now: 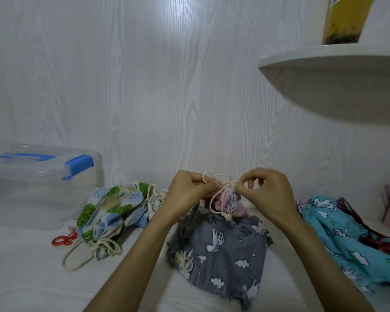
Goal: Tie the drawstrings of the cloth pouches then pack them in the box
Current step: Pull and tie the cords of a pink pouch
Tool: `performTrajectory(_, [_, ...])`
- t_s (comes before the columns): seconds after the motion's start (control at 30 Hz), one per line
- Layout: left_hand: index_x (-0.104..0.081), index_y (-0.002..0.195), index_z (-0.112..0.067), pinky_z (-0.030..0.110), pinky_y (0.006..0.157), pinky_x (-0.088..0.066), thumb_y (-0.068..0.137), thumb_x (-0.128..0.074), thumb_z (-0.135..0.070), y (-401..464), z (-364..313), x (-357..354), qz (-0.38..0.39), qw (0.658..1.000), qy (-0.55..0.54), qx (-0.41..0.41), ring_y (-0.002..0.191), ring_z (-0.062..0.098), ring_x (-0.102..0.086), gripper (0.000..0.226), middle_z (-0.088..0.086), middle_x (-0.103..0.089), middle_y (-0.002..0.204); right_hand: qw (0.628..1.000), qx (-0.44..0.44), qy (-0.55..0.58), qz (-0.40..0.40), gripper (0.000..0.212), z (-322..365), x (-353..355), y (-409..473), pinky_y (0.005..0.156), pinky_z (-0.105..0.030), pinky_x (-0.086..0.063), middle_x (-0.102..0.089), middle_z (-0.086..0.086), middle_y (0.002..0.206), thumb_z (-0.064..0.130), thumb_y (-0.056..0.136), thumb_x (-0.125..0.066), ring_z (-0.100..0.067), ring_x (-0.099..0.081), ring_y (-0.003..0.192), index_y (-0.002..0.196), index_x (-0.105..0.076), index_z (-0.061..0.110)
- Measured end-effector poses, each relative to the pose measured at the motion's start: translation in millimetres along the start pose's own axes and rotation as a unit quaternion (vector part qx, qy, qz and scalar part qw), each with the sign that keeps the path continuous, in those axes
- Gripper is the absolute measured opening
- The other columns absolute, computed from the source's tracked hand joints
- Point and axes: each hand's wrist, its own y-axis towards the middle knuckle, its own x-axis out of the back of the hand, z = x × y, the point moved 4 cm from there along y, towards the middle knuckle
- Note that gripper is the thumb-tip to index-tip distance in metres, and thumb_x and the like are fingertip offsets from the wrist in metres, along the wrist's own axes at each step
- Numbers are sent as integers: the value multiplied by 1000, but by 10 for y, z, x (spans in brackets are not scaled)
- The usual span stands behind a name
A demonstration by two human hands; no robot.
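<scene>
Both hands, left hand (187,188) and right hand (265,188), pinch the drawstring (218,176) atop the pink pouch (231,202); just below, the grey pouch (223,251) reads "UNICORN".

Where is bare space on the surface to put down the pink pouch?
Bare white surface lies near-left, in front of the red scissors and leaf pouch. A narrower strip runs between grey pouch and blue pouch. The middle is crowded.
</scene>
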Motion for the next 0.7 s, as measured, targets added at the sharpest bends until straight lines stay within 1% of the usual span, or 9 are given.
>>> performTrajectory(0.07, [-75, 89, 1, 6, 42, -38, 82, -71, -10, -4, -21, -14, 1, 1000, -8, 4, 45, -2, -58, 13, 0, -68, 60, 981, 98, -163, -38, 14, 31, -31, -18, 70, -27, -29, -48, 12, 56, 26, 68, -71, -11, -44, 63, 61, -60, 26])
performTrajectory(0.13, [-75, 89, 0, 5, 41, -36, 83, -71, -11, 5, -7, -15, -8, 1000, -12, 13, 44, -5, -57, 13, -1, -67, 58, 975, 115, -180, -62, 14, 22, -81, -41, 70, -28, -30, -46, 12, 58, 24, 68, -70, -11, -42, 63, 61, -58, 23])
performTrajectory(0.23, [-74, 85, 2, 6, 44, -38, 83, -70, -10, -13, 28, -64, 7, 999, -19, 42, 44, -4, -57, 13, -3, -64, 53, 990, -83, 117, -7, 12, -35, -145, -17, 62, -23, -39, -57, 6, 61, 19, 72, -68, -3, -49, 58, 61, -63, 19])
performTrajectory(0.3, [-72, 76, 0, 6, 44, -38, 84, -68, -9, -27, 33, -106, 20, 998, -29, 51, 43, -3, -56, 13, -5, -62, 49, 872, -250, 404, 119, 14, -66, -284, -37, 59, -23, -39, -54, 1, 60, 20, 74, -64, -11, -48, 57, 62, -61, 14])
performTrajectory(0.37, [-72, 77, 0, 5, 41, -36, 84, -69, -9, -22, 26, -69, 6, 999, -25, 48, 45, -4, -58, 12, -4, -64, 52, 811, -302, 465, 187, 12, -64, -306, -66, 56, -23, -32, -44, 3, 56, 22, 71, -58, -12, -38, 54, 62, -54, 15])
performTrajectory(0.5, [-76, 87, -1, 7, 43, -38, 81, -73, -14, -15, 16, 29, -12, 999, 23, 44, 58, 6, -66, 15, 10, -73, 74, 977, -90, 43, 189, 37, -101, -202, -20, 72, -31, -37, -41, 9, 52, 28, 82, -57, -11, -39, 58, 50, -40, 21])
performTrajectory(0.57, [-78, 78, -13, 19, 53, -48, 81, -73, -23, 5, 40, 70, -28, 997, 71, 28, 70, 17, -71, 11, 7, -75, 73, 987, -30, -39, 153, 28, -35, -145, 9, 78, -35, -40, -53, 5, 64, 29, 83, -58, -15, -47, 69, 56, -52, 26])
performTrajectory(0.63, [-76, 69, -21, 33, 69, -57, 82, -70, -31, 28, 47, 178, -62, 986, 155, 16, 75, 20, -72, 17, 2, -75, 71, 973, -37, 51, 221, 5, -52, -119, 19, 73, -27, -42, -60, 4, 87, 26, 83, -64, -15, -51, 80, 85, -64, 31])
performTrajectory(0.7, [-74, 71, -22, 37, 75, -57, 84, -65, -33, 36, 44, 346, -90, 964, 247, 26, 76, 23, -72, 19, 2, -75, 73, 944, -71, 123, 297, 36, -171, -132, 15, 76, -19, -43, -58, 8, 109, 23, 82, -69, -9, -54, 96, 113, -57, 38])
